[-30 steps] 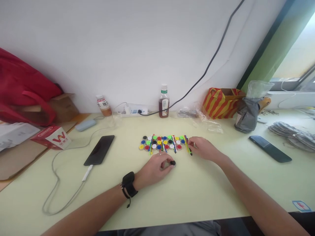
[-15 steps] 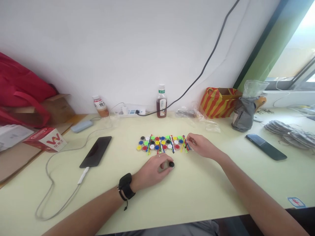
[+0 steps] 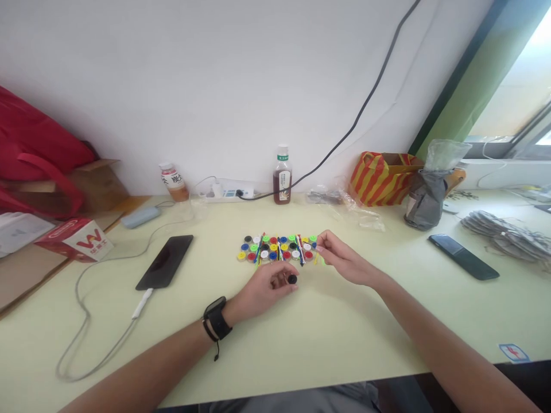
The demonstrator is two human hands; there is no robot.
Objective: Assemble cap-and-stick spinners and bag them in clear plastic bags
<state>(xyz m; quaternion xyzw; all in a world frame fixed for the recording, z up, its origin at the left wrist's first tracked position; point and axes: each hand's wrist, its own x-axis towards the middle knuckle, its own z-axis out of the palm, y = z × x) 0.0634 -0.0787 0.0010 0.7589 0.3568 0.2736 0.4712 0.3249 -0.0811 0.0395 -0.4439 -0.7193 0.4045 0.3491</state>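
Several small coloured round buttons [image 3: 275,248] lie in rows on the pale yellow-green table [image 3: 327,332], with thin coloured sticks [image 3: 301,252] laid across them. My left hand [image 3: 269,287], a black watch on its wrist, pinches a black button [image 3: 293,279] just in front of the rows. My right hand [image 3: 342,261] is at the right end of the rows, thumb and forefinger pinched on a thin light-coloured stick [image 3: 317,256].
A black phone [image 3: 166,261] on a white cable lies left. A dark flat device [image 3: 462,265] lies right. Along the wall stand a brown bottle [image 3: 282,176], a small bottle [image 3: 170,180], a power strip [image 3: 226,192], a striped bag [image 3: 383,178] and a grey bag [image 3: 424,201].
My right hand has moved left along the end of the rows and lifted slightly with a stick pinched. My left hand has shifted a little up with the black button.
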